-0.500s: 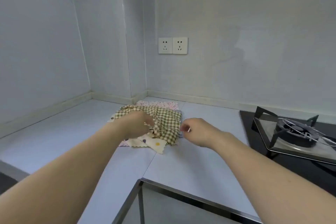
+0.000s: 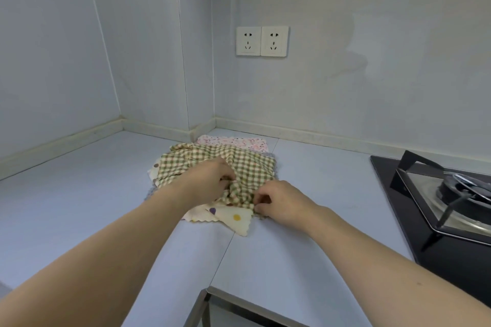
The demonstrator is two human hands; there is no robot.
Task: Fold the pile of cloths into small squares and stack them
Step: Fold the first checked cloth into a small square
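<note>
gripping the green gingham cloth (image 2: pixel 212 164) atop a pile of cloths (image 2: pixel 233 216) on the pale countertop (image 2: pixel 79 207), the left hand (image 2: pixel 210 180) bunches its middle while the right hand (image 2: pixel 279 200) pinches its near edge, likely to lift it free for folding.

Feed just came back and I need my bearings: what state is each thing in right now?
Checked cloth: top of pile, bunched, unfolded.
Left hand: grips the checked cloth.
Right hand: pinches its near edge.
Cream dotted cloth: underneath, flat, corner sticking out.
Pink speckled cloth: flat, at the back.
Grey cloth: only an edge shows.
Gas burner: no flame visible.
Wall sockets: nothing plugged in.
</note>
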